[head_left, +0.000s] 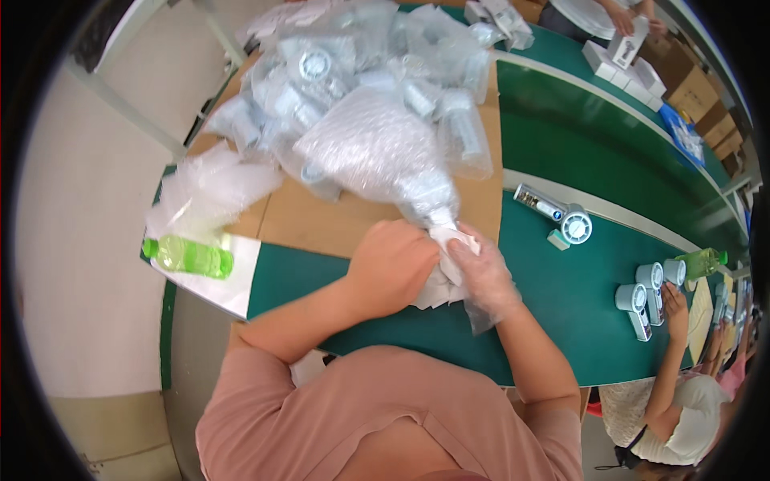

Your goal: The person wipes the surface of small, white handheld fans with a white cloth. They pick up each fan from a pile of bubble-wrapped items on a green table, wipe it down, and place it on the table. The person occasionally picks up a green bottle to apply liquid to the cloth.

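Close in front of me, my left hand (395,264) is closed with its fingers curled, and what it grips is hidden. My right hand (485,276) wears a loose, clear plastic glove. Its fingers and thumb close around a crumpled white cloth or paper (446,255), and more of that white material hangs below. Touching the white material at its far side is the narrow end of a clear bubble-wrap bag (373,144). The bag spreads away toward the pile, and I cannot make out what is inside.
A heap of bagged handheld fans (314,64) covers the cardboard (305,220). White foam sheets (212,188) and a green bottle (192,256) lie left. An unbagged fan (576,226) lies right. A co-worker's hand (675,309) touches fans; another person holds a white box (630,42).
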Tool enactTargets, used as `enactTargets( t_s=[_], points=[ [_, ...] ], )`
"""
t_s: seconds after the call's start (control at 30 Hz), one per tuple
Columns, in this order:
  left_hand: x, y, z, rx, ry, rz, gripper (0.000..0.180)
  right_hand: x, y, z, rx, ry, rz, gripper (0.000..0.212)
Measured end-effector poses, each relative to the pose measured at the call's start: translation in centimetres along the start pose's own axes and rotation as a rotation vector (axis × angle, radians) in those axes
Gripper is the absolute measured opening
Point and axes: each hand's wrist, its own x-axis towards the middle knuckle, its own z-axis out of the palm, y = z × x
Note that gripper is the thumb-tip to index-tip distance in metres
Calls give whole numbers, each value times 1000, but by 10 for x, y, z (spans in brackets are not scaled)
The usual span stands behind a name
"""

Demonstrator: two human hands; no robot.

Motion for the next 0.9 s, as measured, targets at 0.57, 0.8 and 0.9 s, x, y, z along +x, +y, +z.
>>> enactTargets(
  t_s=[0.57, 0.8, 0.9],
  points=[
    [-16, -23, 68, -344, -183, -584, 14, -7, -13, 0, 400, 205, 187, 46],
    [19, -17, 33, -47, 36, -246, 11, -16, -23, -8, 328, -101, 155, 61],
    [28, -11, 12, -287, -99, -391, 10, -39, -48, -17, 310, -178, 66, 71]
  ],
)
